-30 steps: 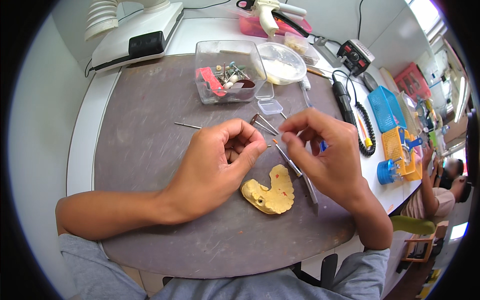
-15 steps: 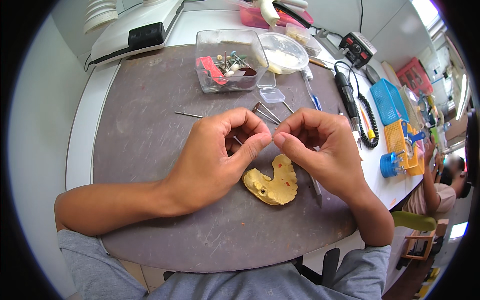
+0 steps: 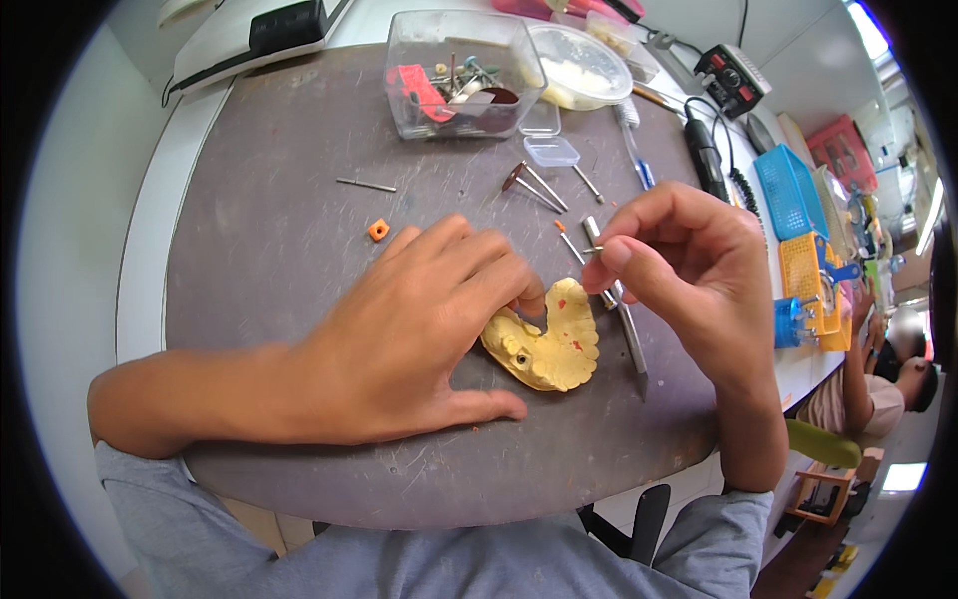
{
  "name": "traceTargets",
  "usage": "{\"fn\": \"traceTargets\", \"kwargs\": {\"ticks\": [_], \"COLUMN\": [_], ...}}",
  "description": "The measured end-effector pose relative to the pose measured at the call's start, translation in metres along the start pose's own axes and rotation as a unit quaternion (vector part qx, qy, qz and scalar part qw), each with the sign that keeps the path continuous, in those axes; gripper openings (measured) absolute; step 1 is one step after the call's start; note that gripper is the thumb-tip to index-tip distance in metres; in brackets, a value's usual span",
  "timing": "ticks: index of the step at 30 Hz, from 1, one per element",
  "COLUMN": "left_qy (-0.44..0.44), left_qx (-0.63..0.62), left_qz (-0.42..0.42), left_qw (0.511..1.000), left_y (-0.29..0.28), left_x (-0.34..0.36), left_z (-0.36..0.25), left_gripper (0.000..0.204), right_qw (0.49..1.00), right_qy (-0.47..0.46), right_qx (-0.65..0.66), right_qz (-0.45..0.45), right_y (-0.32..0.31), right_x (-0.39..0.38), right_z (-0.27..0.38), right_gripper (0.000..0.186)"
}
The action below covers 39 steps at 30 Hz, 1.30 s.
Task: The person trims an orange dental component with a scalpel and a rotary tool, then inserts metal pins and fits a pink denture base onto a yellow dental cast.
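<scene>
A: What is counted at the hands?

B: Two bare hands. One slender metal pin (image 3: 593,251) is pinched between thumb and fingertip of the right hand (image 3: 694,275). The left hand (image 3: 409,334) is spread, thumb parted from fingers; nothing is seen gripped in it.

A: And the dental cast?

B: One cast (image 3: 561,361), set just right of the left hand's fingertips and thumb, nearer the body than the right hand's pinch. Whether it is touched by the fingertips cannot be told.

A: Other counts?

B: One small orange block (image 3: 378,231), just ahead of the left hand. One metal rod (image 3: 366,185), farther ahead. One brown disc (image 3: 513,177), beyond and between both hands. One clear box (image 3: 419,116), farthest ahead of the left hand, mixed small pieces held inside.

A: Materials, shapes?

B: Cast: yellow, matt, plaster-like, horseshoe-curved, red-flecked, one dark round hole noted. Block: squarish, pierced. Rod: straight, smooth. Disc: thin, flat. Box: see-through, rounded corners. Bench (image 3: 269,200) beneath the hands: grey-brown, finely scratched.
</scene>
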<state>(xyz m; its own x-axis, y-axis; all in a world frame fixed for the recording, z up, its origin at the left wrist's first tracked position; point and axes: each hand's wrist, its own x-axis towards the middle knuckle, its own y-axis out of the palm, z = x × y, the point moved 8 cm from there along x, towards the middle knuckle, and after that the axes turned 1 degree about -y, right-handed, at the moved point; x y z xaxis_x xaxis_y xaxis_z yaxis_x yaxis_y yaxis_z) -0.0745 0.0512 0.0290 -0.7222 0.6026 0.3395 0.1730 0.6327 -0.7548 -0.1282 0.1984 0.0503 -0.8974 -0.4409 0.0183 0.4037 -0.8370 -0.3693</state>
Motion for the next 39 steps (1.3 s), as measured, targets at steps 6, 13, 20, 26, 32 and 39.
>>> {"fn": "traceTargets", "kwargs": {"ticks": [6, 13, 20, 26, 32, 39], "left_qy": [-0.022, -0.137, -0.114, -0.106, -0.101, -0.095], "left_qx": [-0.148, -0.342, -0.328, -0.321, -0.284, -0.281], "left_qz": [0.002, -0.037, -0.03, -0.036, -0.038, -0.05], "left_qw": [0.989, 0.929, 0.937, 0.941, 0.953, 0.954], "left_y": [-0.002, 0.0, 0.001, -0.001, -0.003, -0.005], "left_x": [0.002, 0.003, 0.002, 0.002, 0.0, -0.001], "left_z": [0.01, 0.026, 0.024, 0.022, 0.019, 0.018], "left_gripper": [0.042, 0.037, 0.049, 0.048, 0.049, 0.05], "right_qw": [0.993, 0.991, 0.989, 0.99, 0.99, 0.986], "right_qy": [-0.076, -0.073, -0.083, -0.072, -0.07, -0.095], "right_qx": [-0.073, -0.105, -0.11, -0.109, -0.1, -0.11], "right_qz": [0.051, 0.042, 0.046, 0.057, 0.076, 0.078], "right_y": [0.004, 0.009, 0.011, 0.011, 0.014, 0.015], "right_x": [-0.01, -0.01, -0.01, -0.011, -0.011, -0.012], "right_z": [0.008, 0.01, 0.009, 0.009, 0.009, 0.012], "right_gripper": [0.009, 0.008, 0.007, 0.007, 0.007, 0.007]}}
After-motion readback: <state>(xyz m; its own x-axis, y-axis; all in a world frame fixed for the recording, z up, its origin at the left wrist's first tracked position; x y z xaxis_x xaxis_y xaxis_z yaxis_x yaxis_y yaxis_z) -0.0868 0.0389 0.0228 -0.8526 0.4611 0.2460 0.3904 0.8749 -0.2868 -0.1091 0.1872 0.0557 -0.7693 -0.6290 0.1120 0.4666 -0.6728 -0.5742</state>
